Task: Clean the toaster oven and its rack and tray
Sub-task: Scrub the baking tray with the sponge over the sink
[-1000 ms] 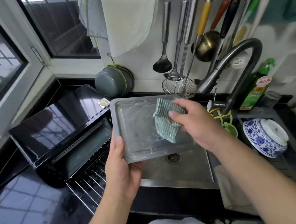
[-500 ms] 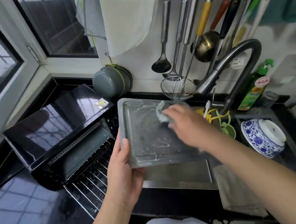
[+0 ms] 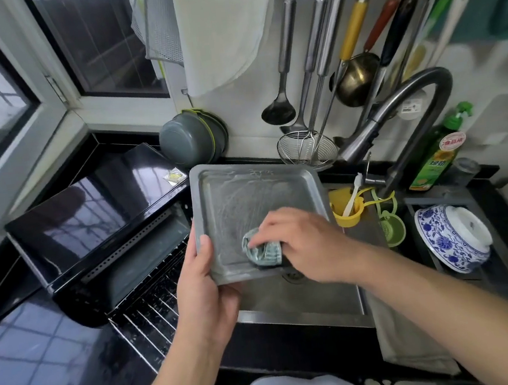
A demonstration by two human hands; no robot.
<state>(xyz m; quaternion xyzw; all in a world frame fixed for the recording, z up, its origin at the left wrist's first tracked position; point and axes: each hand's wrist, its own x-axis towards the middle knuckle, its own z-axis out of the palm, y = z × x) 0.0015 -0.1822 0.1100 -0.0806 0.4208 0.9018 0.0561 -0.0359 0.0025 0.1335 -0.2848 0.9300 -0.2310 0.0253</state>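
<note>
A grey metal tray (image 3: 246,193), streaked with soap, is held tilted over the sink (image 3: 304,300). My left hand (image 3: 203,288) grips the tray's near left corner, thumb on the rim. My right hand (image 3: 305,243) presses a green striped cloth (image 3: 262,251) onto the tray's near part. The black toaster oven (image 3: 92,215) stands on the counter to the left, its door open. Its wire rack (image 3: 146,310) lies on the open door, wet and soapy.
A curved tap (image 3: 402,120) arches over the sink. A blue-and-white bowl (image 3: 451,237) sits upturned at right, a green soap bottle (image 3: 436,154) behind it. Ladles and a strainer (image 3: 307,149) hang on the wall. A grey pot (image 3: 190,139) leans behind the oven.
My right hand has swept the cloth from the tray's far right part down to its near edge. My left hand keeps the same hold on the tray.
</note>
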